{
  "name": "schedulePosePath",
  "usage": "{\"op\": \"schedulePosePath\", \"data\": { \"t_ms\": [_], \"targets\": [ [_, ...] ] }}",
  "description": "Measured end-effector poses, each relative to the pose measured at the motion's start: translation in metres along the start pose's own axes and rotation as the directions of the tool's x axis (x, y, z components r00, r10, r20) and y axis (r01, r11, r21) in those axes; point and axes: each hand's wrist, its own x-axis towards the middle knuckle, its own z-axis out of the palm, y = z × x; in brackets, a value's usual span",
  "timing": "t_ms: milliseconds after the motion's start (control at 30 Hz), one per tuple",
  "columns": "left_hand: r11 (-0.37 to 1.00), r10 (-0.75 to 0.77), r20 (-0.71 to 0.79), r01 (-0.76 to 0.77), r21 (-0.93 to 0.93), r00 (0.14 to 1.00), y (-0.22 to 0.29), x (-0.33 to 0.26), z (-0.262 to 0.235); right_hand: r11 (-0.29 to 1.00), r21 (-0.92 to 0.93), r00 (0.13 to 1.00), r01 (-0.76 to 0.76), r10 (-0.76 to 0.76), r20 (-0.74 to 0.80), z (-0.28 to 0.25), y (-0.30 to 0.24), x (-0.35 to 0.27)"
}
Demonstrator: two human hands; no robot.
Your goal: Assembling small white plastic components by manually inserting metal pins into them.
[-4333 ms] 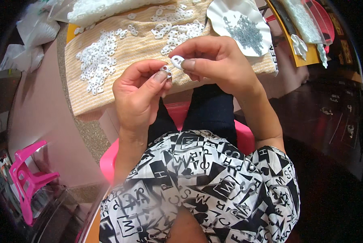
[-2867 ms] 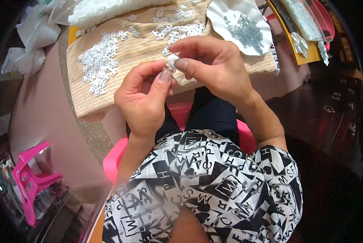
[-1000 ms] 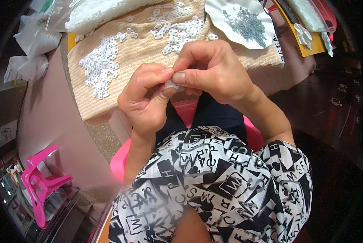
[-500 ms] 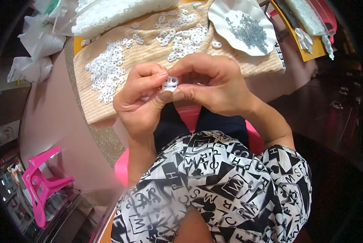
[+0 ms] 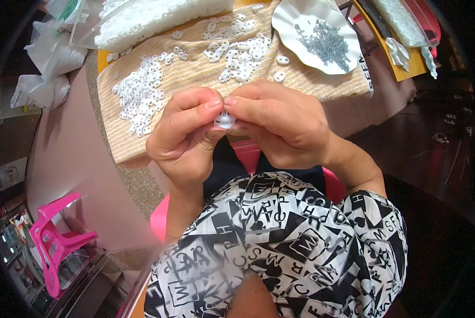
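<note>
My left hand (image 5: 187, 127) and my right hand (image 5: 280, 119) meet just over the near edge of the cloth, fingertips almost touching. Pinched between them is a small white plastic piece (image 5: 224, 122) with dark openings in its face. Fingers of both hands press on it from above and from the sides, so only its front shows. On the cloth beyond lie two piles of small white plastic pieces (image 5: 141, 93), flat ovals with holes. Two loose white ovals (image 5: 279, 77) rest beyond my right hand. A white wavy-rimmed plate (image 5: 288, 21) holds a heap of tiny grey pieces (image 5: 325, 45).
A clear tub (image 5: 83, 32) full of white pieces stands at the far left of the tan striped cloth (image 5: 126, 151). White plastic bags (image 5: 41, 90) hang left. A pink stool (image 5: 62, 238) is on the floor. More bagged pieces (image 5: 402, 21) lie far right.
Both hands have closed in around the white piece, covering more of it. My right hand has come slightly nearer, uncovering a loose white oval on the cloth.
</note>
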Motion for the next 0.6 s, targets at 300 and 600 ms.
{"op": "schedulePosePath", "data": {
  "t_ms": [300, 600],
  "targets": [
    [0.999, 0.009, -0.007, -0.009, -0.042, 1.000, 0.005, -0.001, 0.007, 0.999, 0.024, 0.999, -0.041, 0.040, 0.016, -0.003, -0.006, -0.001],
    [1.000, -0.009, -0.018, 0.010, 0.025, 1.000, -0.008, -0.006, 0.005, 0.998, 0.037, 0.999, -0.042, 0.042, -0.008, 0.003, 0.007, -0.003]
  ]
}}
